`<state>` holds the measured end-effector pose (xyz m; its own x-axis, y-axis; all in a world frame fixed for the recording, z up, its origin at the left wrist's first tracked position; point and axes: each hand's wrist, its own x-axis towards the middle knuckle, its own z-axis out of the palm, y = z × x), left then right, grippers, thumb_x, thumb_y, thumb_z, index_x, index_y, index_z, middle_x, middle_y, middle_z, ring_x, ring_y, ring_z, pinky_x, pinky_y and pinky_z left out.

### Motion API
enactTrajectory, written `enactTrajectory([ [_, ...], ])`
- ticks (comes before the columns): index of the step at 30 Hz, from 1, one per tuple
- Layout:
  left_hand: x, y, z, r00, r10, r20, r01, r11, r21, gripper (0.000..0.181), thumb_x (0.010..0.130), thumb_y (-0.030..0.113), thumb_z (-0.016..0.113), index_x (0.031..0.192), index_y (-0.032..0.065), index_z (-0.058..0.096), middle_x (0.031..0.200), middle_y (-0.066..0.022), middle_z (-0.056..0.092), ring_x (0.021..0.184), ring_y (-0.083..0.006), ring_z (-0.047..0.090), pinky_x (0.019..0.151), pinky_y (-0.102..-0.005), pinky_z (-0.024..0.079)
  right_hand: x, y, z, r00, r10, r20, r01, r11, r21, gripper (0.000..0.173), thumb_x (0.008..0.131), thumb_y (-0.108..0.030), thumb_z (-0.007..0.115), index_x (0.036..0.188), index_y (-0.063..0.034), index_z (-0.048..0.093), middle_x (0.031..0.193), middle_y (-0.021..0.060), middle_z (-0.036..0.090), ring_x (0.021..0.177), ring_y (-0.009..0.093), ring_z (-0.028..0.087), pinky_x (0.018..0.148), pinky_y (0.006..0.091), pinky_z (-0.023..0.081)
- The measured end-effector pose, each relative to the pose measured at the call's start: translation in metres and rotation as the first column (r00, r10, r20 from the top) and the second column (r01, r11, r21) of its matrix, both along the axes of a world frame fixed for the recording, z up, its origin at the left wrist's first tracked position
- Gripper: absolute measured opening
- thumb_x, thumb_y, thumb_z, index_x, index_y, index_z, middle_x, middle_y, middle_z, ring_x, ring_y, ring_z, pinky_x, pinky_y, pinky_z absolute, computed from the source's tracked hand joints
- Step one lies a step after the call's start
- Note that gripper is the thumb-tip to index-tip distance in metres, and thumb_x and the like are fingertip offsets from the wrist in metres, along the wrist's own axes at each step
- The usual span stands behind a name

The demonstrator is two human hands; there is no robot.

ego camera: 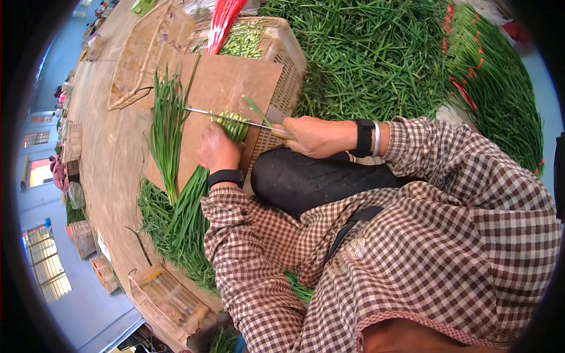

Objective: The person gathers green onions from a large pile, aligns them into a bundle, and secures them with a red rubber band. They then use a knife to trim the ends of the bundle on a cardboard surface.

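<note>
My left hand (219,148) grips a bunch of green stalks (234,127), probably garlic chives or scapes, with the pale ends pointing away from me and the leaves (190,198) trailing below the wrist. In my right hand (309,136) is a long thin knife (258,125). Its blade lies across the pale stalk ends. Under the bunch is a brown board (220,84) set on a plastic crate. One loose piece of stalk (256,110) rests beside the blade. Another bundle of green stalks (170,137) lies along the board's left side.
The perforated crate (289,53) behind the board holds cut stalk pieces (242,40) and red plastic strips (223,22). Loose greens (371,57) are heaped at the right, near tied bundles (499,88). Other crates stand at the left, one tilted (145,53), another low (174,300).
</note>
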<state>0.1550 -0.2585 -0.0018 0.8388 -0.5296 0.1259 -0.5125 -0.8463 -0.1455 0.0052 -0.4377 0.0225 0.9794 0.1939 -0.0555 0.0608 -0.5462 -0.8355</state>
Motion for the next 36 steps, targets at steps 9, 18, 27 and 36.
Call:
enactTrajectory([
  [9, 0.002, -0.010, 0.006, 0.998, 0.052, -0.029, -0.049, 0.995, 0.089, 0.063, 0.056, 0.038, 0.083, 0.100, 0.0044, 0.053, 0.100, -0.0114, 0.058, 0.096, -0.0294, 0.058, 0.076, -0.0433, 0.049, 0.036, 0.008, -0.022, 0.999, -0.005, -0.049, 0.004, 0.999, -0.033, 0.025, 0.085, -0.010, 0.048, 0.105, 0.0050, 0.047, 0.077, 0.0277, 0.058, 0.074, 0.043, 0.058, 0.063, 0.0485, 0.046],
  [18, 0.012, -0.008, -0.005, 0.999, 0.026, -0.019, -0.025, 0.995, 0.093, 0.053, 0.059, 0.027, 0.081, 0.100, 0.0048, 0.055, 0.099, -0.0109, 0.059, 0.095, -0.0305, 0.058, 0.075, -0.0448, 0.049, 0.060, 0.013, -0.042, 0.993, 0.079, 0.087, -0.069, 0.991, -0.115, 0.026, 0.086, -0.015, 0.049, 0.103, 0.0048, 0.046, 0.087, 0.0282, 0.054, 0.073, 0.045, 0.056, 0.064, 0.0477, 0.045],
  [27, 0.006, -0.008, 0.009, 0.987, 0.076, -0.145, -0.062, 0.993, 0.096, 0.054, 0.055, 0.026, 0.082, 0.096, 0.0048, 0.054, 0.096, -0.0115, 0.059, 0.092, -0.0314, 0.058, 0.074, -0.0453, 0.049, 0.069, 0.013, -0.043, 0.993, 0.118, 0.009, -0.117, 0.991, -0.071, 0.025, 0.084, -0.009, 0.047, 0.106, 0.0030, 0.045, 0.081, 0.0280, 0.054, 0.076, 0.044, 0.057, 0.064, 0.0484, 0.045],
  [36, 0.010, -0.002, 0.011, 0.987, 0.025, -0.159, -0.015, 0.998, 0.061, 0.052, 0.054, 0.025, 0.080, 0.094, 0.0048, 0.054, 0.093, -0.0141, 0.058, 0.090, -0.0329, 0.057, 0.071, -0.0449, 0.049, 0.076, 0.016, -0.056, 0.995, 0.097, 0.001, -0.098, 0.995, 0.010, 0.021, 0.088, -0.011, 0.043, 0.100, 0.0050, 0.048, 0.075, 0.0260, 0.057, 0.072, 0.044, 0.057, 0.062, 0.0464, 0.045],
])
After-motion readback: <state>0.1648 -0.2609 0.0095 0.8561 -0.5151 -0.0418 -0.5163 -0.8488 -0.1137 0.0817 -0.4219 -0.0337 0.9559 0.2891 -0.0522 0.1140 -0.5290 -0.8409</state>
